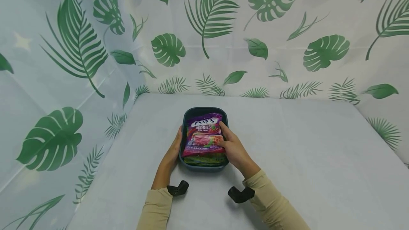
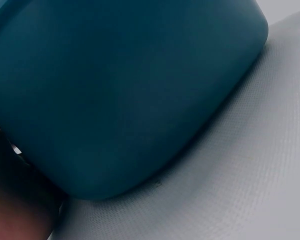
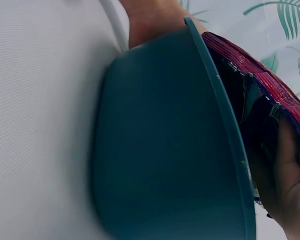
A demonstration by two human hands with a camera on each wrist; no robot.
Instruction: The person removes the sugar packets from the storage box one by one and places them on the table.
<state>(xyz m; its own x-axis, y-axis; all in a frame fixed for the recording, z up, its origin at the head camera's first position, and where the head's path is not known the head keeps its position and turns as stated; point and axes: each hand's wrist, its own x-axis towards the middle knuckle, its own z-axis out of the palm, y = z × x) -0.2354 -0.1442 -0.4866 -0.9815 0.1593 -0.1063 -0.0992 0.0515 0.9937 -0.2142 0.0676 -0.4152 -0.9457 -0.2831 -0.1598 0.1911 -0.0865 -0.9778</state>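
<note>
A dark teal tub [image 1: 204,168] with rounded corners stands on the white table, its plain side wall [image 2: 130,100] filling the left wrist view. On top inside it lies a purple and pink bag of Fox's Berries candy [image 1: 204,134]. Beneath that bag, a green packet [image 1: 204,159] shows at the near end. My left hand [image 1: 173,149] rests along the tub's left side, fingers extended. At the right edge of the candy bag, my right hand [image 1: 235,148] pinches it between thumb and fingers. The bag's near side [image 3: 260,75] rises above the rim in the right wrist view.
A white cloth covers the table [image 1: 303,159]. Behind and to the left hangs a white curtain [image 1: 223,59] printed with green leaves. Dark wrist mounts [image 1: 241,194] sit on both forearms, over beige sleeves.
</note>
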